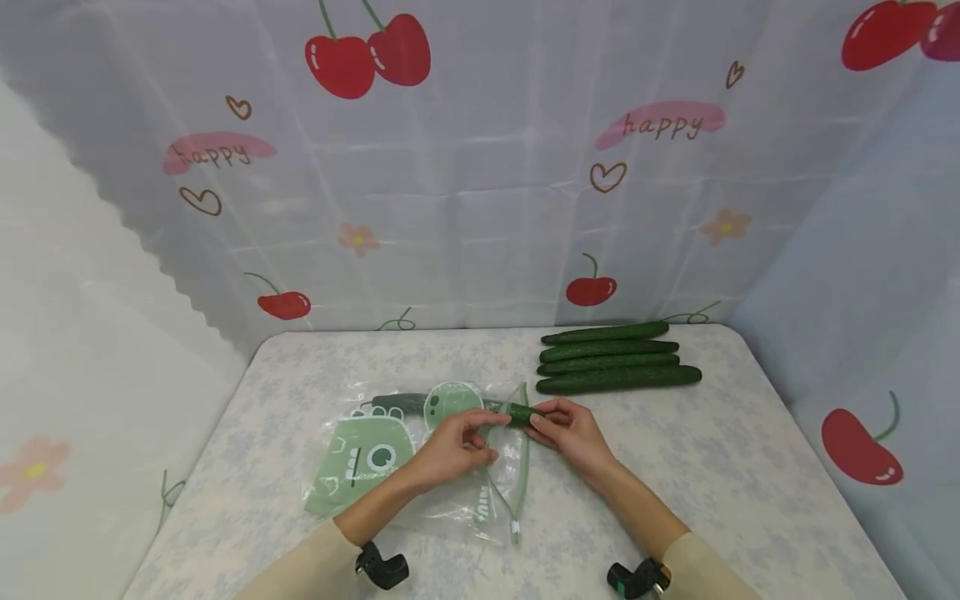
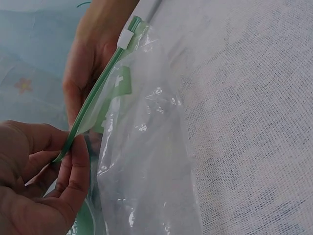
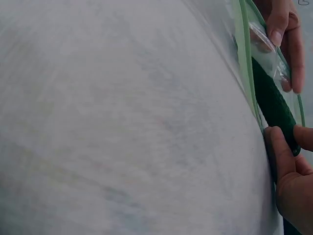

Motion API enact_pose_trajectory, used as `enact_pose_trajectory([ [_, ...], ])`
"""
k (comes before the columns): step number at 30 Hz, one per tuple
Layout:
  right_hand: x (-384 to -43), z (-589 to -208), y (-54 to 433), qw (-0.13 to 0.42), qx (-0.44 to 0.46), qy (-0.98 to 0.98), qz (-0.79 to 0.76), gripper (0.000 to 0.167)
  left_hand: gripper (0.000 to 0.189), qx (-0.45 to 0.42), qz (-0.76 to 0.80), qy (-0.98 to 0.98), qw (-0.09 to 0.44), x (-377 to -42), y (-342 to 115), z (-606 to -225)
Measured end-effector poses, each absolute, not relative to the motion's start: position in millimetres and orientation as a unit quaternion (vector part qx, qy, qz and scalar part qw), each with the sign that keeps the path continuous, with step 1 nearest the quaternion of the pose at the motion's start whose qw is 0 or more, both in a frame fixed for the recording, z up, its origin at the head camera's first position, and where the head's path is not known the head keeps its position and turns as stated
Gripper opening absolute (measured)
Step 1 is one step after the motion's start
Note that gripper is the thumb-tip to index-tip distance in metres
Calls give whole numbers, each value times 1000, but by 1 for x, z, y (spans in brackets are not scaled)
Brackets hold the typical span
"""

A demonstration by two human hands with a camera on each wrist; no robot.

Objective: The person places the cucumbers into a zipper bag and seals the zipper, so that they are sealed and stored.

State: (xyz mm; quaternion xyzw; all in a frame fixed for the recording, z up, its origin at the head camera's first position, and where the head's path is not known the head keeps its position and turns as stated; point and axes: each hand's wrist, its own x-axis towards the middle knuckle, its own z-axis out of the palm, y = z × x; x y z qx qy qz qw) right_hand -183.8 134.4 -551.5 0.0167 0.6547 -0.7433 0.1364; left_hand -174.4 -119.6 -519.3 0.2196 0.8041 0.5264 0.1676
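A clear zip bag (image 1: 370, 460) with green cartoon prints lies flat, its green-edged mouth facing right. Most of a cucumber (image 1: 520, 414) lies inside it, seen through the plastic, while the near end sticks out of the mouth. My right hand (image 1: 573, 435) grips that end between thumb and fingers, also visible in the right wrist view (image 3: 301, 191). At the upper edge of the mouth, my left hand (image 1: 452, 446) pinches the green zip strip (image 2: 95, 93). A white slider (image 2: 125, 39) sits toward the strip's other end.
Several more cucumbers (image 1: 618, 379) lie side by side at the back right of the pale patterned table (image 1: 675, 467). A curtain (image 1: 480, 208) printed with cherries hangs behind the table. Each wrist carries a black camera mount.
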Motion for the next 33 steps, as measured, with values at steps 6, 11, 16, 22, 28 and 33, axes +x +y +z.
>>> enact_pose_trajectory([
  [6,-191,-545,133,153,17,677,-720,36,55,218,516,812,165,-175,-122,-517],
  [11,-196,-545,137,163,-9,699,-696,37,54,217,515,813,166,-176,-124,-515],
  [16,-206,-547,131,156,-34,711,-685,28,54,203,521,814,156,-179,-129,-516],
  [22,-213,-547,121,133,-23,748,-650,19,54,201,527,810,158,-182,-131,-518],
  [28,-218,-541,114,118,-1,784,-609,24,55,198,532,809,152,-182,-132,-517],
  [33,-223,-540,110,116,34,800,-587,27,56,194,542,803,156,-183,-135,-516],
])
